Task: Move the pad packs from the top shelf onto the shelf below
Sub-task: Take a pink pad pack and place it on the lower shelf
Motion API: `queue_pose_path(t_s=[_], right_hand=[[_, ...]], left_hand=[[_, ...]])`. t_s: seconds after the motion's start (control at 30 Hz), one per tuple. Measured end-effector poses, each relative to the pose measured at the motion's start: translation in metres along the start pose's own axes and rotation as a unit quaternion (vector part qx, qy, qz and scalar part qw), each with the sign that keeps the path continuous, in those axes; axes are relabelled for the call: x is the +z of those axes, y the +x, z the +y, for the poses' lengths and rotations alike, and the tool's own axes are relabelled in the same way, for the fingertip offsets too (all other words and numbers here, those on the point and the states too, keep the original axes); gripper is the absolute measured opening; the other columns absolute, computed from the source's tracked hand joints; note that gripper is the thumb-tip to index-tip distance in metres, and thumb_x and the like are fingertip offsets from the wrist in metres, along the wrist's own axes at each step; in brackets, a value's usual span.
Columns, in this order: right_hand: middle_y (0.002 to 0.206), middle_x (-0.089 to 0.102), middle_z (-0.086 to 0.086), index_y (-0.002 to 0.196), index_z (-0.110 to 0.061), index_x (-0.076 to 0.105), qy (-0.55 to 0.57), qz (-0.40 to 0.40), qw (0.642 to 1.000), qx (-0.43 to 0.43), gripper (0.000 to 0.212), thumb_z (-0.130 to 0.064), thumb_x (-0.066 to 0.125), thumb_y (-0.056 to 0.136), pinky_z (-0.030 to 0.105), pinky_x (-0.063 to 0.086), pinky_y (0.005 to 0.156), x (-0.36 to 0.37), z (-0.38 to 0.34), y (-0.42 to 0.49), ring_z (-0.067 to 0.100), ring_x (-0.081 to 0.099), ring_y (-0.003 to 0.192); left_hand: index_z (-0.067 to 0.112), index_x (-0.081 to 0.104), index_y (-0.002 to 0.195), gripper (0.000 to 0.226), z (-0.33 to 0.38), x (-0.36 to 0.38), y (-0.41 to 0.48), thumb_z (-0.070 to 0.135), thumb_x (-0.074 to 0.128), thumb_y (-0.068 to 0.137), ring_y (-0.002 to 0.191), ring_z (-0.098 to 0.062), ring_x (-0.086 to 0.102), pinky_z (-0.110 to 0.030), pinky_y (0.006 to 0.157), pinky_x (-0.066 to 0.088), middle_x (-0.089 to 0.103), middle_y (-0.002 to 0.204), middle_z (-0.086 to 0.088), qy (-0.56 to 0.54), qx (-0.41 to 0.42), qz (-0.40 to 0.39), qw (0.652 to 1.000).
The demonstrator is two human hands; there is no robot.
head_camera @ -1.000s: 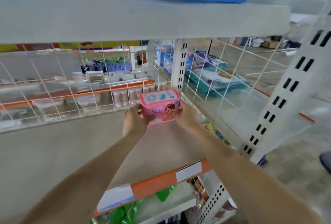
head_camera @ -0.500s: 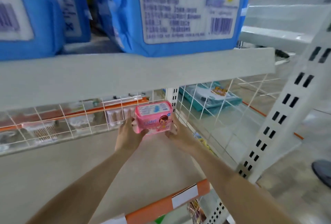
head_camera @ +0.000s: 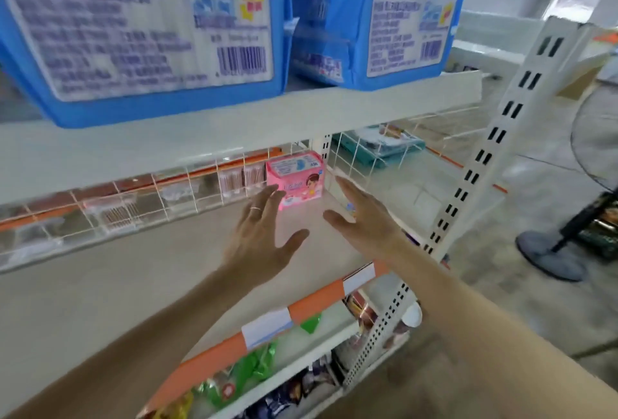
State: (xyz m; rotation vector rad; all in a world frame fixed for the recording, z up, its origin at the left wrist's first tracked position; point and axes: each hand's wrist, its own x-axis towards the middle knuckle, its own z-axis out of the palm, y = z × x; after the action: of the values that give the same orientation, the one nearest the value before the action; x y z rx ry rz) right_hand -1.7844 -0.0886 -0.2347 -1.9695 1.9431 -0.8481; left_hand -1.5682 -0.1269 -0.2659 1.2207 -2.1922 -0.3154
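Top shelf (head_camera: 234,132) bearing blue packs (head_camera: 150,27), lower shelf (head_camera: 133,268) holding pink pad pack (head_camera: 296,181)

Both hands flat and empty, left (head_camera: 259,234) and right (head_camera: 363,218), fingers straight, forearms extended forward.

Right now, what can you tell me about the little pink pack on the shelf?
The pink pack is a small, soft-looking plastic packet, boxy, with a pale blue label on top and a cartoon girl's face in front. It stands upright on the lower shelf, far back against the wire grid. The left hand has fingertips over its lower left corner; contact is unclear. The right hand is apart from it.
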Motion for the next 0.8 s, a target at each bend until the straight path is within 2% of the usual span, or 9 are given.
queue_pose_path(t_s=[0.07, 0.17, 0.23, 0.33, 0.47, 0.57, 0.67, 0.7, 0.8], right_hand=[[0.158, 0.037, -0.008, 0.153, -0.033, 0.033, 0.006, 0.02, 1.0, 0.001, 0.066, -0.047, 0.057, 0.094, 0.032, 0.027, 0.114, -0.003, -0.009, -0.017, 0.018, 0.037, 0.143], [0.159, 0.034, -0.007, 0.152, -0.035, 0.037, 0.026, 0.021, 0.999, -0.004, 0.062, -0.042, 0.062, 0.095, 0.042, 0.031, 0.118, -0.01, -0.022, -0.043, 0.018, 0.037, 0.144], [0.159, 0.03, -0.014, 0.152, -0.038, 0.034, 0.036, 0.006, 0.999, -0.015, 0.063, -0.045, 0.061, 0.095, 0.045, 0.029, 0.119, -0.015, -0.03, -0.058, 0.014, 0.032, 0.147], [0.156, 0.029, -0.023, 0.153, -0.04, 0.031, 0.058, 0.003, 0.997, -0.058, 0.063, -0.05, 0.057, 0.096, 0.043, 0.027, 0.121, -0.027, -0.044, -0.079, 0.004, 0.027, 0.147], [0.151, 0.036, -0.026, 0.149, -0.042, 0.037, 0.132, -0.025, 0.985, -0.108, 0.056, -0.05, 0.055, 0.097, 0.042, 0.038, 0.115, -0.047, -0.073, -0.107, -0.002, 0.035, 0.141], [0.146, 0.037, -0.032, 0.149, -0.039, 0.039, 0.172, -0.025, 0.969, -0.177, 0.056, -0.05, 0.054, 0.097, 0.032, 0.037, 0.116, -0.056, -0.103, -0.123, -0.01, 0.035, 0.136], [0.139, 0.039, -0.039, 0.146, -0.038, 0.046, 0.218, -0.006, 0.951, -0.222, 0.053, -0.051, 0.057, 0.096, 0.007, 0.038, 0.103, -0.063, -0.142, -0.137, -0.01, 0.043, 0.13], [0.137, 0.041, -0.038, 0.144, -0.037, 0.048, 0.24, -0.006, 0.942, -0.234, 0.053, -0.052, 0.057, 0.094, 0.007, 0.039, 0.102, -0.065, -0.157, -0.143, -0.01, 0.045, 0.128], [0.142, 0.05, -0.022, 0.143, -0.032, 0.05, 0.278, -0.014, 0.917, -0.285, 0.064, -0.058, 0.058, 0.085, 0.031, 0.044, 0.11, -0.07, -0.203, -0.153, -0.002, 0.048, 0.133]], left_hand=[[0.017, 0.031, 0.152, 0.08, 0.004, -0.007, -0.014, 0.06, 0.057, 0.09, 0.145, -0.029, 0.032, -0.051, 0.115, 0.037, 0.029, 0.161, -0.003, -0.009, 0.002, 0.012, 1.0], [0.019, 0.031, 0.151, 0.078, 0.016, -0.015, -0.04, 0.058, 0.059, 0.09, 0.143, -0.027, 0.033, -0.046, 0.113, 0.039, 0.027, 0.161, 0.002, -0.024, -0.028, 0.031, 0.999], [0.02, 0.031, 0.151, 0.077, 0.024, -0.021, -0.058, 0.057, 0.06, 0.09, 0.141, -0.025, 0.036, -0.044, 0.11, 0.04, 0.028, 0.16, 0.004, -0.029, -0.044, 0.042, 0.998], [0.024, 0.031, 0.15, 0.075, 0.037, -0.036, -0.08, 0.06, 0.059, 0.09, 0.137, -0.021, 0.041, -0.04, 0.105, 0.042, 0.03, 0.158, 0.009, -0.024, -0.061, 0.055, 0.996], [0.03, 0.032, 0.148, 0.071, 0.059, -0.077, -0.111, 0.059, 0.06, 0.09, 0.129, -0.018, 0.049, -0.04, 0.101, 0.043, 0.041, 0.148, 0.01, -0.013, -0.123, 0.082, 0.989], [0.035, 0.034, 0.144, 0.068, 0.075, -0.118, -0.144, 0.067, 0.055, 0.088, 0.125, -0.012, 0.052, -0.041, 0.1, 0.045, 0.047, 0.142, 0.013, -0.001, -0.137, 0.115, 0.984], [0.036, 0.039, 0.138, 0.066, 0.093, -0.166, -0.18, 0.074, 0.048, 0.085, 0.116, -0.007, 0.055, -0.043, 0.092, 0.053, 0.051, 0.133, 0.018, 0.019, -0.134, 0.169, 0.976], [0.035, 0.041, 0.137, 0.065, 0.099, -0.182, -0.193, 0.073, 0.049, 0.085, 0.114, -0.007, 0.057, -0.044, 0.091, 0.054, 0.053, 0.13, 0.018, 0.027, -0.133, 0.185, 0.973], [0.03, 0.046, 0.133, 0.058, 0.114, -0.23, -0.22, 0.065, 0.057, 0.089, 0.109, -0.007, 0.059, -0.043, 0.091, 0.054, 0.058, 0.123, 0.014, 0.05, -0.114, 0.234, 0.964]])
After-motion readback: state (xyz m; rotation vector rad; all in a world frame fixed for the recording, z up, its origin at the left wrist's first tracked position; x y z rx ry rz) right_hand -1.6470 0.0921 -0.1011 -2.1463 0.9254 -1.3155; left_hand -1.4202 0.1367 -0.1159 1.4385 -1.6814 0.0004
